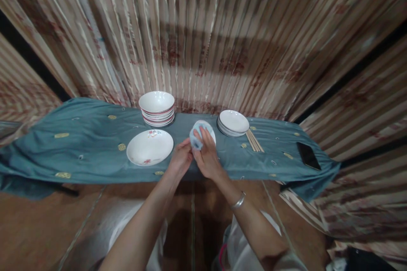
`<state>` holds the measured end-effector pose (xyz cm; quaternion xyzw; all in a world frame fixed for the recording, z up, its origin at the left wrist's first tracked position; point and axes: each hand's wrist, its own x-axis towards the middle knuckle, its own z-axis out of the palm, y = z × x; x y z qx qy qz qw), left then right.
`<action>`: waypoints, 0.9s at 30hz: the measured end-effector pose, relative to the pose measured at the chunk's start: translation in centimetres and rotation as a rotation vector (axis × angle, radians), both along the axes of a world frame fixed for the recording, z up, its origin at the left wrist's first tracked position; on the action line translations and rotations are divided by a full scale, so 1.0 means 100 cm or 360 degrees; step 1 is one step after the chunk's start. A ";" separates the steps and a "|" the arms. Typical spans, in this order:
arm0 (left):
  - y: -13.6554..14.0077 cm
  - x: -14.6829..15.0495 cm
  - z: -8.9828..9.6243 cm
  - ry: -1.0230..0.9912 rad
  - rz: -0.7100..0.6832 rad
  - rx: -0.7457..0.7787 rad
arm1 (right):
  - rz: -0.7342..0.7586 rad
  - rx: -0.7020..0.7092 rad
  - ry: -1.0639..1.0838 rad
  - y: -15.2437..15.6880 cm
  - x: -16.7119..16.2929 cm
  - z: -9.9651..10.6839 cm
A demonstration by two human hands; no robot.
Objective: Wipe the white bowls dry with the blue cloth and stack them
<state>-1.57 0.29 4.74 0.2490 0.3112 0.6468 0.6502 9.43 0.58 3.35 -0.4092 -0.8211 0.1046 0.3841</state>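
Observation:
Over the middle of the table I hold a small white plate, mostly hidden behind my hands and a cloth. My left hand is closed on the plate's left edge, its fingers partly out of sight. A pale blue cloth lies against the plate's face. My right hand presses this cloth to the plate with bent fingers. A silvery bracelet circles my right wrist.
A stack of white bowls with red rims stands back left, with an oval flowered dish in front. On the right are stacked plates, wooden chopsticks and a black phone. A teal cloth covers the table; a curtain hangs behind.

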 end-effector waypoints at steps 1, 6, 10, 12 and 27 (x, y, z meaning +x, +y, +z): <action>-0.001 0.001 0.000 -0.0007 -0.0045 -0.0017 | -0.0041 -0.0026 0.0037 0.005 0.002 -0.001; -0.005 0.001 0.002 -0.0011 -0.0071 -0.0116 | -0.0131 -0.0219 0.0324 0.029 0.015 -0.008; -0.004 -0.004 0.003 -0.0025 -0.0024 -0.0136 | -0.0138 -0.0385 0.0460 0.035 0.019 -0.018; -0.002 -0.008 0.003 -0.0031 -0.0017 -0.0128 | -0.0166 -0.0445 0.0484 0.033 0.019 -0.022; 0.002 -0.023 0.009 0.0024 0.0047 -0.0015 | 0.0139 -0.0302 0.0292 -0.017 0.004 -0.022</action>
